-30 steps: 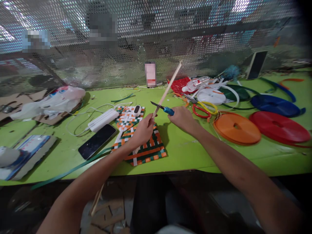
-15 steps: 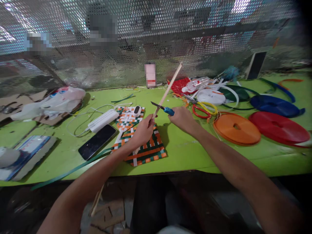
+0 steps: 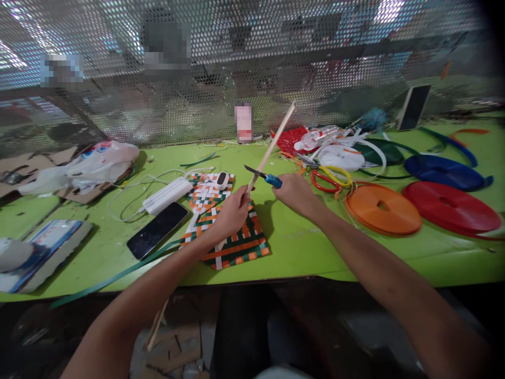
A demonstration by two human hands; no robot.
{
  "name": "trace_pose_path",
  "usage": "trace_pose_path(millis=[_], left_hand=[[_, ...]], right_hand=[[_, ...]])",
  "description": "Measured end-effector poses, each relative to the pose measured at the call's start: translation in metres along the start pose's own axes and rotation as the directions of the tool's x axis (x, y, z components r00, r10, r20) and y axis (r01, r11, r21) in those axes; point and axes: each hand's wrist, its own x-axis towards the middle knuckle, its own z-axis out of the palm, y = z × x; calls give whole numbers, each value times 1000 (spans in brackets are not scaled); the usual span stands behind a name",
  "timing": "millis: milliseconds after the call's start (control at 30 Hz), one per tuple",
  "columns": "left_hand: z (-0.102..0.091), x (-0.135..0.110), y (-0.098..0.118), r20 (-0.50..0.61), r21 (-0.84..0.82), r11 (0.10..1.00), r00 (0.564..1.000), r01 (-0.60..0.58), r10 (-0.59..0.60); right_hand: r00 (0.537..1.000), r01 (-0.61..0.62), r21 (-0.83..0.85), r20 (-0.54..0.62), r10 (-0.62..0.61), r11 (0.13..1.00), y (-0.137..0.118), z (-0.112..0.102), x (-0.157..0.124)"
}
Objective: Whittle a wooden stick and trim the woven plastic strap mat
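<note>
My left hand (image 3: 233,210) is closed around a thin wooden stick (image 3: 276,139), which slants up to the right above the table. In my right hand (image 3: 294,192) is a blue-handled utility knife (image 3: 272,180), its dark blade lying across the stick just above my left fingers. Below my left hand lies a woven piece of orange, green and white strips (image 3: 252,247). A small white device with a dark face (image 3: 222,181) rests on its far part. A long green strip (image 3: 118,279) runs from the weave towards the table's front edge.
Left of the weave are a black phone (image 3: 158,230), a white power bank (image 3: 168,195) with cable, and a plastic bag (image 3: 98,163). To the right lie scissors (image 3: 327,181) and rolls of orange (image 3: 366,216), red (image 3: 469,210) and blue strip (image 3: 442,176). Perforated metal (image 3: 276,52) stands behind.
</note>
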Motion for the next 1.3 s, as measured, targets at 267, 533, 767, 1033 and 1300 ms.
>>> trace_pose_path(millis=[267, 533, 767, 1033, 1300], left_hand=[[1, 0, 3, 7, 27, 999, 1000, 25, -25], [0, -1, 4, 29, 52, 998, 999, 43, -45], [-1, -1, 7, 31, 74, 996, 998, 59, -61], [-2, -1, 8, 44, 60, 996, 997, 64, -67], [-1, -2, 7, 30, 64, 997, 998, 50, -52]], right_hand=[[1000, -7, -5, 1, 7, 1000, 1, 2, 1], [1000, -8, 7, 14, 8, 1000, -2, 0, 0], [1000, -2, 17, 31, 2, 1000, -3, -2, -1], [999, -14, 23, 47, 13, 1000, -4, -4, -1], [998, -5, 8, 55, 4, 1000, -2, -1, -1]])
